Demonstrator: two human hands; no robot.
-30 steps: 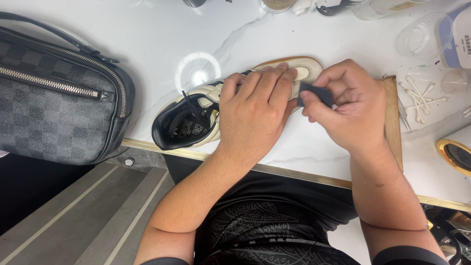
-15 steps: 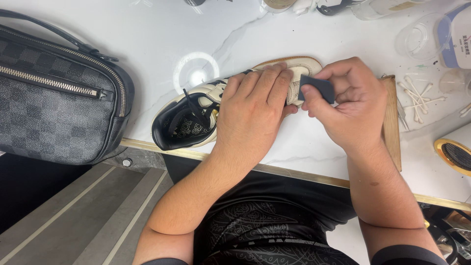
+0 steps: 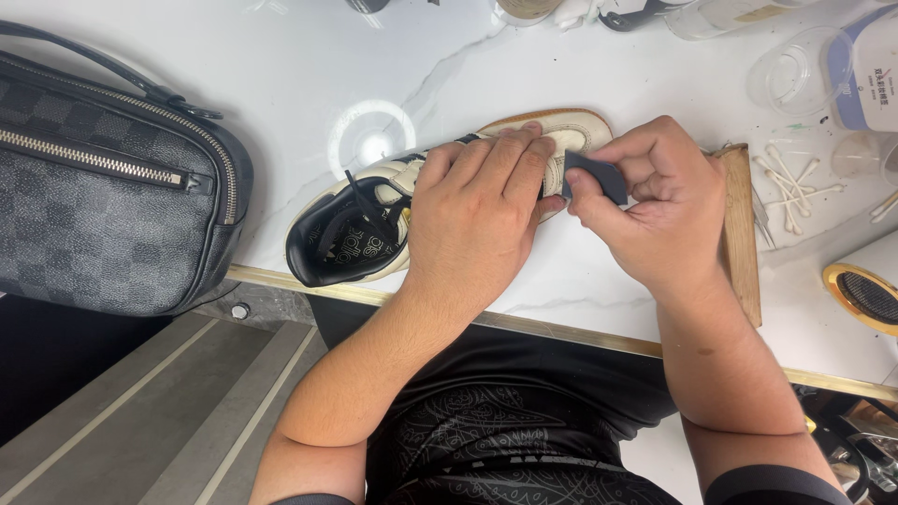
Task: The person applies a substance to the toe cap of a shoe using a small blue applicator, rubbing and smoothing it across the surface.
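sneaker [image 3: 374,220] is what we have in hand, a cream and black low shoe lying on its side on the white marble bench [image 3: 281,84], close to the near edge, its dark opening turned toward the left and its toe pointing toward the right. in the head view our left hand [image 3: 477,215] lies flat over the middle of the shoe, fingers stretched along the upper and pressing it down onto the bench, not curled around anything. our right hand [image 3: 655,210] sits just beside the toe, its thumb and fingers pinched tight on a small dark grey block [image 3: 599,176], whose edge touches the side of the toe next to the left fingertips. under the right hand and wrist a wooden board [image 3: 739,234] lies on the bench, running from the near edge inward. toward the left edge, a grey chequered bag [image 3: 103,196] with a zip and a strap rests partly over the near edge. toward the right edge, well apart from the shoe, we see cotton swabs [image 3: 786,182] scattered by a clear plastic cup [image 3: 790,70], and a round gold-rimmed mesh thing [image 3: 865,297] near the edge.
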